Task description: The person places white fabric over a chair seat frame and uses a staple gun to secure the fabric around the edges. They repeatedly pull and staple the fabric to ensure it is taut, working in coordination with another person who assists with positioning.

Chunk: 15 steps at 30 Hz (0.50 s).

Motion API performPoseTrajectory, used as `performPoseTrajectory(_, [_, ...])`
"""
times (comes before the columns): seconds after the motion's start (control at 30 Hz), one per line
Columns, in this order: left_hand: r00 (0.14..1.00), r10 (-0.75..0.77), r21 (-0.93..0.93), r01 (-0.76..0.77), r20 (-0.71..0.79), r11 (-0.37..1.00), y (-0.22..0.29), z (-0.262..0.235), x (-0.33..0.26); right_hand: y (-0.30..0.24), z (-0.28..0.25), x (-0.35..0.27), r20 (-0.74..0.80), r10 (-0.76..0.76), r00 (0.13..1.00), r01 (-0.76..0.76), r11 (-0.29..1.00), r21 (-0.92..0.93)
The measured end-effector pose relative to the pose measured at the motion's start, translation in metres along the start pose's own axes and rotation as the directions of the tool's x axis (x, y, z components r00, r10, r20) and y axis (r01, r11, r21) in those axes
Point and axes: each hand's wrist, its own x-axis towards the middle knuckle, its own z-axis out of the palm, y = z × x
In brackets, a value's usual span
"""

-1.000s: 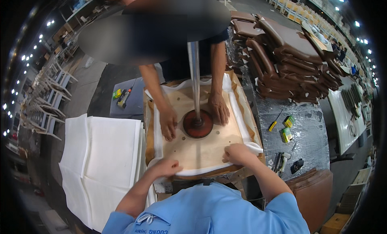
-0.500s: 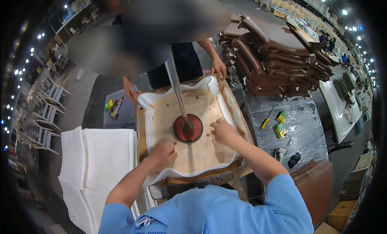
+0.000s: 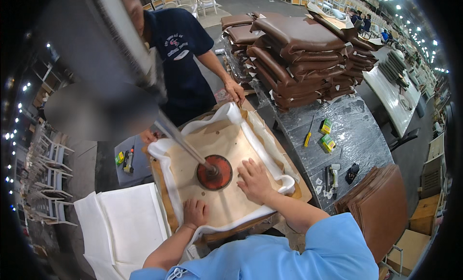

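A pale wooden seat panel (image 3: 226,139) lies face up, with white padding (image 3: 248,139) standing up around its edges. On the panel rests a round red press foot (image 3: 214,172) at the end of a metal rod (image 3: 179,139). My right hand (image 3: 255,182) lies open on the panel, fingers spread, to the right of the press foot. Nearer me, my left hand (image 3: 196,213) rests on the panel's front left part, its fingers stretched out and holding nothing. Across from me, a co-worker's hand (image 3: 235,91) touches the far right corner, and their other hand (image 3: 148,136) the far left corner.
Brown padded covers (image 3: 301,55) are piled at the back right. On the dark table lie a yellow screwdriver (image 3: 308,135), small green-yellow boxes (image 3: 326,126) and a staple gun (image 3: 332,177). White foam sheets (image 3: 130,224) lie at left, brown sheets (image 3: 378,203) at right.
My view has turned, shifting the scene. My right hand has gone from curled fingers to lying flat and spread on the panel. My left hand's fingers have uncurled onto the panel.
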Motion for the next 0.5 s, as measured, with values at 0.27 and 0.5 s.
performPoseTrajectory(0.27, [0.944, -0.244, 0.005, 0.251, -0.224, 0.968, -0.013, -0.009, 0.01, 0.072, -0.028, 0.0, -0.061, 0.24, 0.969, -0.246, 0.961, -0.123])
performPoseTrajectory(0.5, [0.905, -0.409, 0.452, 0.317, 0.119, 0.834, -0.048, -0.081, -0.061, 0.027, -0.011, -0.011, 0.113, 0.196, 0.974, -0.156, 0.943, -0.295])
